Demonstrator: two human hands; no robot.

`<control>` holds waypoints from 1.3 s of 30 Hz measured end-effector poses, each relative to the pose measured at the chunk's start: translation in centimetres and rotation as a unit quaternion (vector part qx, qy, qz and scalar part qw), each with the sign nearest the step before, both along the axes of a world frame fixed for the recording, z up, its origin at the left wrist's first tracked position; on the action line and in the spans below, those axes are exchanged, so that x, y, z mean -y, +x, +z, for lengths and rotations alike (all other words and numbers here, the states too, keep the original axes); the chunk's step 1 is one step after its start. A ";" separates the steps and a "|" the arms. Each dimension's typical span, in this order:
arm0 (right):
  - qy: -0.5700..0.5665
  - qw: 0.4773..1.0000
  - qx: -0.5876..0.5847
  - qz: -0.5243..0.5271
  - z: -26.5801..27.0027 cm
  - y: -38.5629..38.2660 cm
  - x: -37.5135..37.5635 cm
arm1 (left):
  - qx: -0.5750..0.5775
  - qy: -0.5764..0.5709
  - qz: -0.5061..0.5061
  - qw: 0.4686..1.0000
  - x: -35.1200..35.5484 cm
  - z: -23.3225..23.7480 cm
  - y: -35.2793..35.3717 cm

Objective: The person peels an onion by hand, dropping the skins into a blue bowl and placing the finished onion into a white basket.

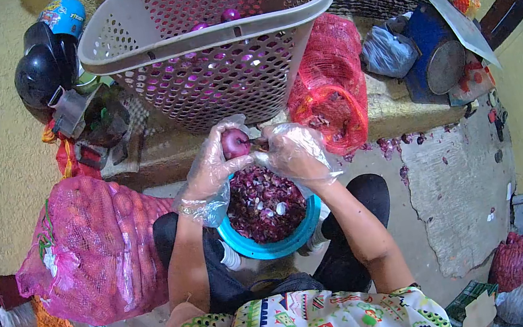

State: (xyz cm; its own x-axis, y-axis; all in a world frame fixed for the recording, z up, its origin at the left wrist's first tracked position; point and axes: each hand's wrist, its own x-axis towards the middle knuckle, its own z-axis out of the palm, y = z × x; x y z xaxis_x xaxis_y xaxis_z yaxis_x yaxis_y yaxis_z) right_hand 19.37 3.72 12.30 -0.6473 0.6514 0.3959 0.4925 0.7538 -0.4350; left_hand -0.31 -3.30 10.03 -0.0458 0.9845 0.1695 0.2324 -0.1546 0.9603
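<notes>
Wrapped around a purple-red onion (235, 143) is my left hand (213, 164), in a clear plastic glove. My right hand (292, 152), gloved the same way, is closed on a small knife (260, 143); its dark blade meets the onion's right side, and the handle is hidden in my fingers. Below both hands, between my knees, stands a turquoise basin (268, 252) heaped with purple onion skins (266, 207) and a few pale scraps. Just beyond the hands rises a large grey-beige perforated basket (217, 45) with peeled purple onions inside.
A full pink mesh sack (102, 248) leans by my left knee. An open red mesh sack (332, 92) lies right of the basket on the ledge (395, 106). Skins litter the floor to the right. Black helmets (39, 75) are at upper left, and a blue container (432, 63) at upper right.
</notes>
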 end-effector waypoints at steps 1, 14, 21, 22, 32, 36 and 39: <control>0.000 1.000 0.000 0.000 0.1 0.0 0.1 | 0.000 0.000 0.000 1.000 -0.1 -0.2 -0.1; 0.022 0.998 -0.005 -0.060 0.7 -1.0 0.4 | 0.255 0.009 0.018 0.967 0.2 1.1 0.9; 0.011 0.993 -0.088 -0.073 1.1 -1.6 0.6 | 0.535 0.044 -0.049 0.842 -0.5 0.7 2.3; 0.010 0.993 -0.089 -0.074 1.1 -1.8 0.6 | 0.535 0.043 -0.049 0.843 -0.6 0.5 2.5; -0.001 0.987 -0.149 -0.064 1.9 -1.4 -0.2 | 0.633 0.025 -0.048 0.773 -1.2 -0.1 3.9; 0.038 0.988 -0.126 -0.076 1.4 -0.7 -0.6 | 0.487 0.006 -0.010 0.873 -1.2 0.4 2.6; 0.054 0.989 -0.120 -0.067 1.2 -0.8 -0.7 | 0.432 -0.005 -0.016 0.902 -0.8 1.9 2.9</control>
State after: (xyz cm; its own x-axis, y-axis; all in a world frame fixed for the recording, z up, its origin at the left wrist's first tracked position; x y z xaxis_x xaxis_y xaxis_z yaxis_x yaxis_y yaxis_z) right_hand 18.60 4.41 13.51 -0.4375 0.6700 0.5997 0.4827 0.7377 -0.4720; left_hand 2.57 -2.54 11.93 -0.1277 0.9890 0.0750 -0.6071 -0.1377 0.7826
